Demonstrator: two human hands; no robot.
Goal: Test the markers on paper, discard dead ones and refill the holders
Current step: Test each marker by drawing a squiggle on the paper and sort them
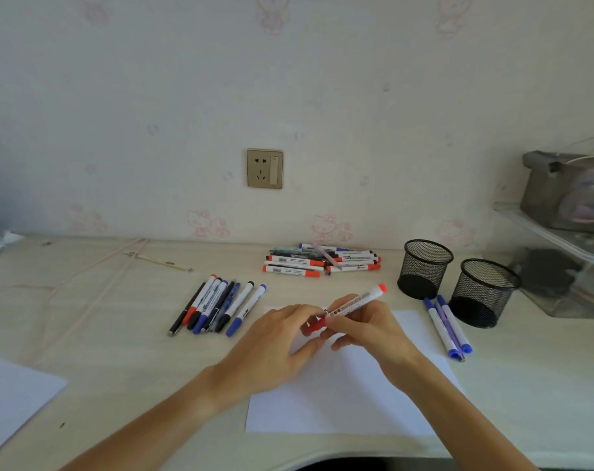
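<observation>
Head view: red-capped white marker [351, 305]

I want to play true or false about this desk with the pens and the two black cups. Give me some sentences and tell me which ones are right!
1. Both hands hold the red marker. True: the left hand grips its red cap end and the right hand grips the barrel.
2. The two mesh holders are full of markers. False: both look empty.
3. The white paper lies under the hands. True.
4. Three blue and purple markers stand inside the nearer holder. False: they lie flat on the desk beside it.
5. The pile of markers by the wall is mostly green. False: most have red caps.
</observation>
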